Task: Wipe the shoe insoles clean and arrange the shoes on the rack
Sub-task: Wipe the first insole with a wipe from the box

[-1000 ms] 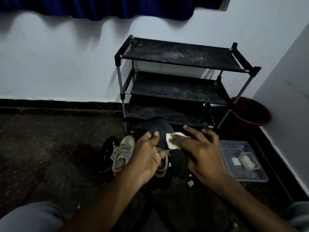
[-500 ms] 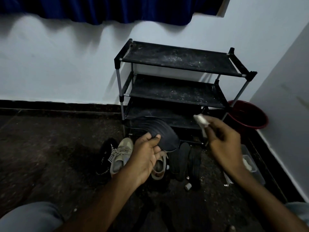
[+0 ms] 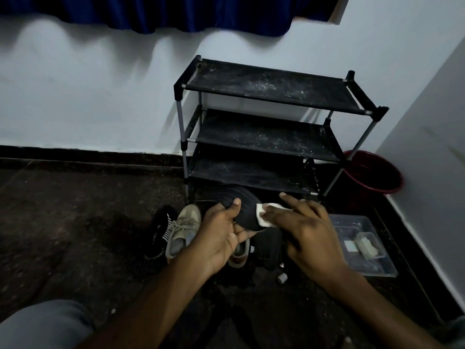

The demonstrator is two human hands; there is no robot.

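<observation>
In my left grip (image 3: 224,238): black insole (image 3: 247,212), thumb and fingers curled round it. Under my right grip (image 3: 302,230): white wipe (image 3: 264,217), pressed on it by straight fingers.

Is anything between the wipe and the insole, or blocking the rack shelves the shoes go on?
Nothing visible does. The right hand presses the wipe directly on the insole that the left hand grips. No object shows on the three shelves of the rack; the shoes lie on the floor.

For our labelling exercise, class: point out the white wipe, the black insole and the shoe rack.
white wipe (image 3: 264,219), head view, lower corner.
black insole (image 3: 247,212), head view, its middle.
shoe rack (image 3: 271,89), head view, top shelf.
</observation>
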